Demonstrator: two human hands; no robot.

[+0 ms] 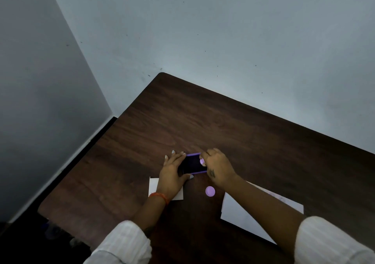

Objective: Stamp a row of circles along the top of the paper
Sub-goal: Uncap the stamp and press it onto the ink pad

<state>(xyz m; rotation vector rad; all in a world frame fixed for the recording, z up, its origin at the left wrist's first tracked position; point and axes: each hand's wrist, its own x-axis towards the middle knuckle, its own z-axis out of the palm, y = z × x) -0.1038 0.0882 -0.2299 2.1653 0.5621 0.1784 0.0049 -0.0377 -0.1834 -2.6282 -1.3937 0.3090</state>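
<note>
Stamp (202, 161) mostly hidden in right hand (217, 167) grip, over ink pad (193, 164); left hand (172, 174) straight-fingered, pressing pad's edge.

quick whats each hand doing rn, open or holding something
Left hand: open, straight fingers steadying the ink pad.
Right hand: pinching the round purple stamp over the pad.

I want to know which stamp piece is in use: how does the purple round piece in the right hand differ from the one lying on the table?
The held purple piece is pinched in the right hand over the ink pad; the loose purple piece lies untouched on the table, nearer the person. Fingers hide most of the held one; the loose one shows whole. Both are round and light purple.
</note>
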